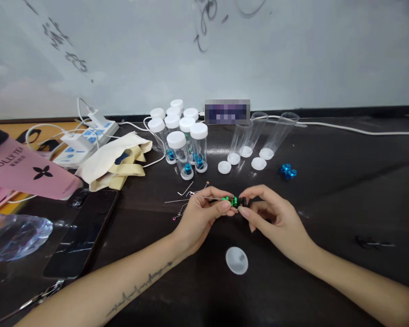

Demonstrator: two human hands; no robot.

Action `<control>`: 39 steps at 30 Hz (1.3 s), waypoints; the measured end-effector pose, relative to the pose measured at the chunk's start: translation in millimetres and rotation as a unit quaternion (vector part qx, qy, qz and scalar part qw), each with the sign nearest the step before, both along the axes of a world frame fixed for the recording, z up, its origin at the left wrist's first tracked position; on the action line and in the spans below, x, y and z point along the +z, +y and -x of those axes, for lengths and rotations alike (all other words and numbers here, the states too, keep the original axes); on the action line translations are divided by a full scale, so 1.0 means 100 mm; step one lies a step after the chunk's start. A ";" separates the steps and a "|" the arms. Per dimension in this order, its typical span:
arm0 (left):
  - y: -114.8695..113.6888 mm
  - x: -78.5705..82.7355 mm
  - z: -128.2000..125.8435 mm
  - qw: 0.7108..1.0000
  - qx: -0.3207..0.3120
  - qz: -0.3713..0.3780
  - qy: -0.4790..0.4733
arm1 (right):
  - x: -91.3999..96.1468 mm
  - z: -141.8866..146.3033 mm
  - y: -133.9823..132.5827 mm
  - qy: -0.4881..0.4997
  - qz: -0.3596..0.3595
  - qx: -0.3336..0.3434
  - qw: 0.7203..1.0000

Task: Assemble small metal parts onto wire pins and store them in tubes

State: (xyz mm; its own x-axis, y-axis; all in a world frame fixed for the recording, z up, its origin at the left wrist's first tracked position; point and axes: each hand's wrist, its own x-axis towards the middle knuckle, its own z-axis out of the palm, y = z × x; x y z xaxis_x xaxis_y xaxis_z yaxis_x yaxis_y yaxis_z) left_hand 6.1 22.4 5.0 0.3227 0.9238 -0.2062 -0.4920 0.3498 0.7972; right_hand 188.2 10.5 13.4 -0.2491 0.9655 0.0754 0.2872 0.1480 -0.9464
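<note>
While fingers (221,209) hold green hardware (235,201), capped tubes (177,140) stand beyond; perhaps nine.

Office-like desk (344,209), scribbled whiteboard (221,63), power strip (92,132), phone (85,234)

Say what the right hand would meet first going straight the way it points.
The right hand would first meet the green and black part, which it seems to pinch, then probably the left hand; depth is unclear.

Dark tabletop (344,200) under capped tubes (200,144), blue parts (286,170), black phone (82,236).
</note>
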 end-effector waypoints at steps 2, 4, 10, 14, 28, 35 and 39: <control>0.00 0.00 0.00 1.000 -0.003 0.000 0.001 | 0.01 0.01 0.00 -0.003 0.002 -0.005 1.000; 0.00 0.00 0.00 1.000 -0.005 0.002 -0.002 | 0.02 0.01 0.01 -0.003 0.008 -0.006 1.000; 0.00 0.00 0.00 1.000 -0.013 -0.012 -0.015 | 0.03 0.01 0.01 0.008 0.025 0.002 1.000; 0.00 0.00 0.00 1.000 -0.012 -0.022 -0.019 | 0.02 0.01 0.00 0.032 0.020 0.008 0.999; 0.00 -0.04 0.01 0.998 -0.005 -0.054 -0.030 | -0.02 0.02 0.00 0.043 -0.029 0.009 0.999; 0.00 -0.05 0.01 0.998 -0.007 -0.061 -0.026 | -0.05 0.00 0.02 0.018 -0.018 0.020 0.999; 0.01 -0.05 0.01 0.998 -0.008 -0.065 -0.025 | -0.05 0.00 0.02 -0.014 -0.026 0.026 0.999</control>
State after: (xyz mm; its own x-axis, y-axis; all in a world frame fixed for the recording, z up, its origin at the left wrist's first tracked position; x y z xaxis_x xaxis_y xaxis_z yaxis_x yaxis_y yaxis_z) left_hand 4.8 23.0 -0.3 0.3450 0.9361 -0.0682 -0.5275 0.2534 0.8108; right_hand 188.3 12.7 8.8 -0.3022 0.9460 0.1175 0.3032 0.2123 -0.9290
